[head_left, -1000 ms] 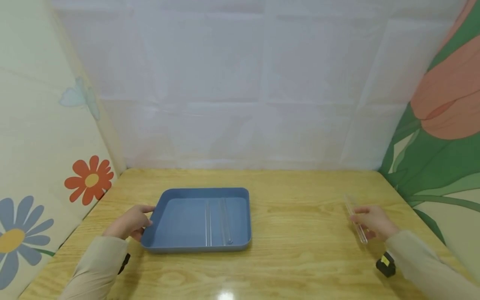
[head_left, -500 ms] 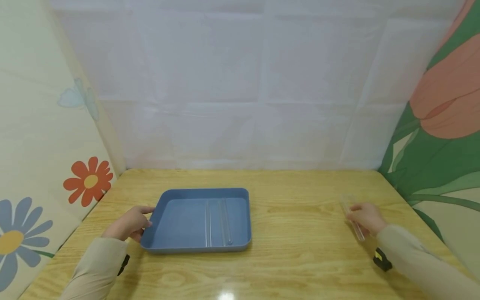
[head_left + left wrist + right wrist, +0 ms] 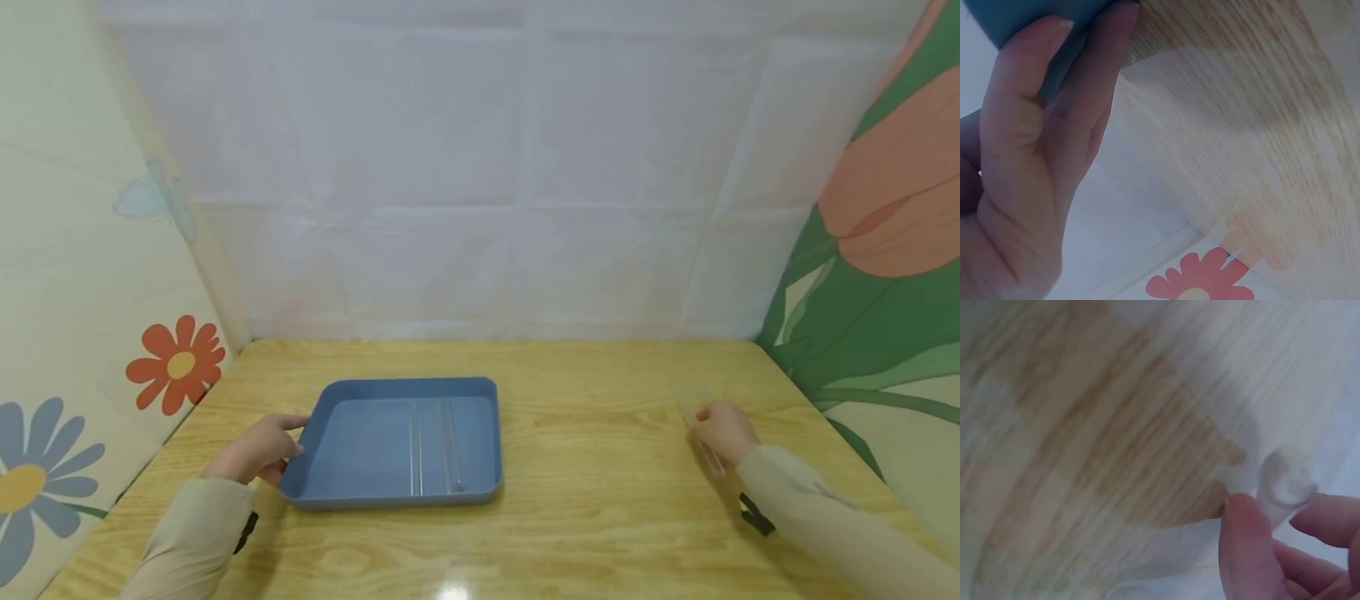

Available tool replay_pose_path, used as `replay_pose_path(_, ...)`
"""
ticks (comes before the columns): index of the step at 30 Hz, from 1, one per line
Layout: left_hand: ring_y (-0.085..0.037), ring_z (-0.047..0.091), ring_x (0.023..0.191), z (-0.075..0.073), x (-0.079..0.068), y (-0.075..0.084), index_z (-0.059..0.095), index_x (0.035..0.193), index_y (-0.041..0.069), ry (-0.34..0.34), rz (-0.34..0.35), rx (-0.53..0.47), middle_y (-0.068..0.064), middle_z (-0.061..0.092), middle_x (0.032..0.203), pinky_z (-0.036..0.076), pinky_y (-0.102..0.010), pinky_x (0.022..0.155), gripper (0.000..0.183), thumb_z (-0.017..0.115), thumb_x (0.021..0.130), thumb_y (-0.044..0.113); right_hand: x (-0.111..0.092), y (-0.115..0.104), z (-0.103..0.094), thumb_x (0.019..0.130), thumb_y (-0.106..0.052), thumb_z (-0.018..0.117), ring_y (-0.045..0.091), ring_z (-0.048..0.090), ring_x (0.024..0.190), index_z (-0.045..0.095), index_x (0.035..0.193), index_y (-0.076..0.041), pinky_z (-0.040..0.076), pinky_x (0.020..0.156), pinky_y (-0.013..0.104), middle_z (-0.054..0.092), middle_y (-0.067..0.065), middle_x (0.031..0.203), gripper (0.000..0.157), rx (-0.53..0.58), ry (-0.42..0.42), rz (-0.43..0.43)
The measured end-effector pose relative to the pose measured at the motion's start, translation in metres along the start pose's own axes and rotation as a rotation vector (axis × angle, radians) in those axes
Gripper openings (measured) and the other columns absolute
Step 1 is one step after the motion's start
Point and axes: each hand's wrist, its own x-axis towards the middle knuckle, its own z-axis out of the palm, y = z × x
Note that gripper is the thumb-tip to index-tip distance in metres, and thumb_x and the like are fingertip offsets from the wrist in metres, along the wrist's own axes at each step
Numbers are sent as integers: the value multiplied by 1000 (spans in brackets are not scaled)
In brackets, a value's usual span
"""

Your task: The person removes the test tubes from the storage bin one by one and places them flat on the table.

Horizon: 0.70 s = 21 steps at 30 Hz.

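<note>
Right grip, closed to a pinch, held a clear tube near mid-length, likely for balance; left grip, closed on the edge, held the tray just to its right, probably for steadiness.

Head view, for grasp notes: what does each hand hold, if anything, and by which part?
The left hand grips the blue tray by its left side; the right hand pinches a clear tube partway along its length.
</note>
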Motion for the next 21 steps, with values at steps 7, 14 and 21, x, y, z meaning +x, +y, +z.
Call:
replay_pose_path(7,-20,57,63,1,-1,0,21,144,-18,4,5,9,-35,52,113,54,-34,57,55,46,95,-9,2,0,0,81,-3,63,17,52,45,57,96,22,48,46,34,55,6,57,30,-74,-9,15)
replay_pose_path(14,-22,61,66,0,0,0,22,144,-18,7,10,7,-35,54,112,55,-36,59,55,46,94,-10,1,-1,-1,85,-3,64,21,55,53,55,98,22,49,44,35,60,15,73,30,-82,-36,49)
replay_pose_path(21,-21,60,66,0,1,1,21,144,-18,4,-3,2,-33,55,110,55,-35,59,55,45,95,-9,3,-3,-5,82,-6,65,28,58,63,55,101,22,51,51,38,61,23,80,35,-104,-24,54)
